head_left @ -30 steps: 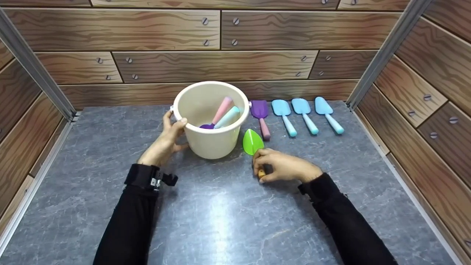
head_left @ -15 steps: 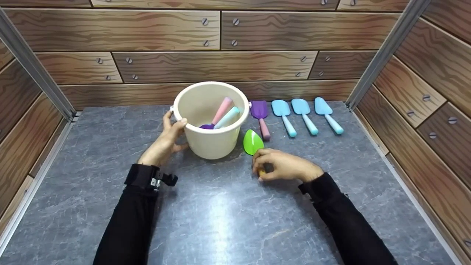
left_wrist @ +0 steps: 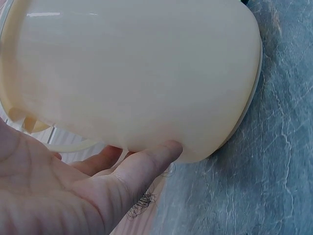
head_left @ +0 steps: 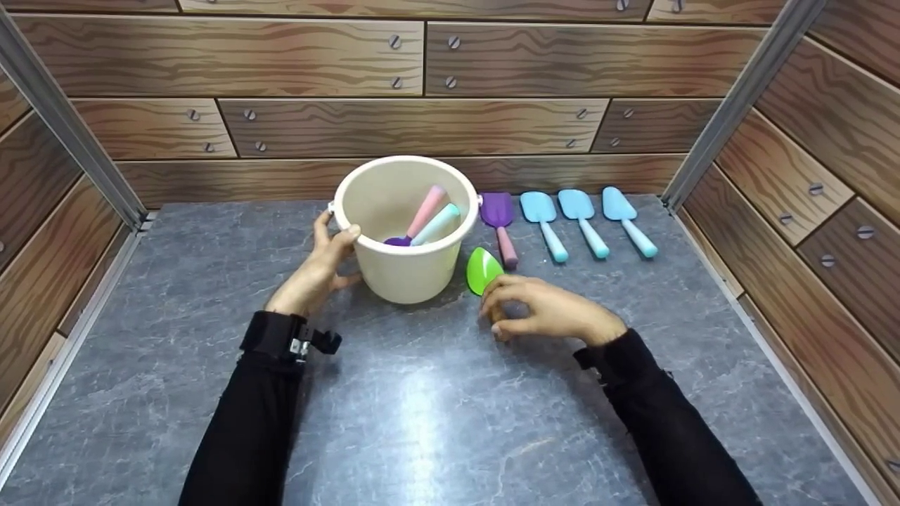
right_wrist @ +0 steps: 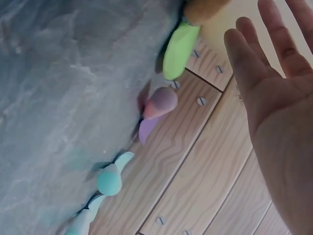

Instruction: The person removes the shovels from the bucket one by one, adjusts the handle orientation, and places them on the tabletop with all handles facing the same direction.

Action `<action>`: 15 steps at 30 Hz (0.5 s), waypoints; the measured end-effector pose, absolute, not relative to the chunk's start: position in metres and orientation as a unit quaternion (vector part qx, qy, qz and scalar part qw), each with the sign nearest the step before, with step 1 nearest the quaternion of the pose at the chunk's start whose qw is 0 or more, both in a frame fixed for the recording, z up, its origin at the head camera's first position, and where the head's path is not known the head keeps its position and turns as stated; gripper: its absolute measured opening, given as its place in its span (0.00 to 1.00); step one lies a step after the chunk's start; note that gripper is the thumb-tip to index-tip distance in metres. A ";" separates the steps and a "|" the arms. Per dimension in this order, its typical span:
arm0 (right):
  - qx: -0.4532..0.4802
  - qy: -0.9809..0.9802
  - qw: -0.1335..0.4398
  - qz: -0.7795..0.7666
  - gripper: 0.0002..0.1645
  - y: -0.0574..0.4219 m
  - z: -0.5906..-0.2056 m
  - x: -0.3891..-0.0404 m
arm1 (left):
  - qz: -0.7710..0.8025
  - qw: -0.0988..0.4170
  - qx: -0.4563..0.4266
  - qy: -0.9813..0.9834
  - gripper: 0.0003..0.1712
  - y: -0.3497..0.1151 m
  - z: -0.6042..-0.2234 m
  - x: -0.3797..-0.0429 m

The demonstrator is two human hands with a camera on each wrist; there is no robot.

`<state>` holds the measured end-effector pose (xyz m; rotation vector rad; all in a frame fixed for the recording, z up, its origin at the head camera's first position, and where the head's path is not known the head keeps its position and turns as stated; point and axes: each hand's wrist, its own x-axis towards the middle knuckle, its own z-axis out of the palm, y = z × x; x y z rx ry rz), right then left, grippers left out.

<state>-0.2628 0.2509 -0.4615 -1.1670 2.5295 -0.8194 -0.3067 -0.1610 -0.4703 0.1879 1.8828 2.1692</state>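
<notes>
My left hand [head_left: 320, 263] holds the cream bucket [head_left: 408, 277] at its left side, thumb on the rim and other fingers spread along the wall. A closer look in the left wrist view has its fingers [left_wrist: 161, 155] against the bucket wall. Inside the bucket lean a pink handle [head_left: 426, 211] with a purple end and a light blue handle [head_left: 436, 225]. My right hand [head_left: 541, 306] hovers with bent fingers over the brown handle [right_wrist: 205, 10] of a green toy trowel [head_left: 484, 270]. In the right wrist view these fingers stand apart from that handle.
Behind the green trowel lies a purple shovel [head_left: 497, 211] with a pink handle. Further right, light blue shovels [head_left: 538, 207] lie in a row along the back. Wood-patterned walls [head_left: 411, 126] enclose the grey marbled table [head_left: 422, 422] at the back and sides.
My right hand has risen slightly, its thumb and fingers loosening round the trowel's handle. The left hand and the bucket stay put.
</notes>
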 end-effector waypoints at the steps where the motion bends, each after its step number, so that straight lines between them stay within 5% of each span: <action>1: -0.401 0.865 0.110 -0.280 0.15 0.251 -0.459 -0.262 | 0.747 0.132 0.065 0.649 0.60 -0.161 -0.470 -0.307; 15: -0.400 0.866 0.018 -0.299 0.17 0.247 -0.422 -0.262 | 0.746 0.137 0.072 0.648 0.62 -0.163 -0.471 -0.306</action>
